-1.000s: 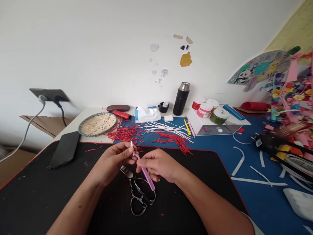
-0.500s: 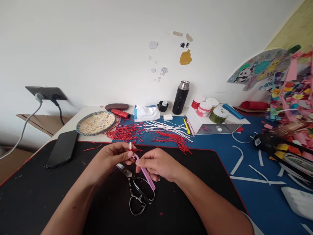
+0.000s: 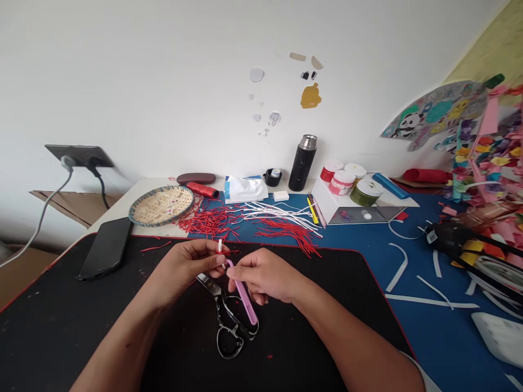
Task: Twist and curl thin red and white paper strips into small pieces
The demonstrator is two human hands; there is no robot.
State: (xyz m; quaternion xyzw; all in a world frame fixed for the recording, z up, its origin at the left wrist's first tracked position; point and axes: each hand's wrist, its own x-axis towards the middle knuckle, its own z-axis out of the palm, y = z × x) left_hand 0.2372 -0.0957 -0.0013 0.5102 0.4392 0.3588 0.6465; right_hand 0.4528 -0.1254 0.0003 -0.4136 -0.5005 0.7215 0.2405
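My left hand [image 3: 201, 262] is closed, pinching a small white strip [image 3: 220, 246] with red cord [image 3: 229, 252] across it between thumb and fingers. Close beside it, my right hand [image 3: 261, 275] is closed round a slim pink tool [image 3: 247, 304]. The tool's upper end, near the left fingertips, is partly covered, so its exact kind does not show. Under both hands, a pair of scissors [image 3: 230, 343] with worn black-and-silver handles lies on the black mat [image 3: 306, 348], blades pointing away to the left.
Behind the hands lie red cords [image 3: 292, 234], white cords [image 3: 281, 215], a red thread spool [image 3: 202, 189] and a woven basket [image 3: 161, 206]. A phone [image 3: 105, 247] rests at left. At the back stand a black flask [image 3: 303, 163] and several jars [image 3: 342, 182]; white strips [image 3: 431, 300] lie right.
The lower end of the pink tool has tipped slightly downward and left. My left hand, with the white strip, has shifted a little right and down. The scissors stay put.
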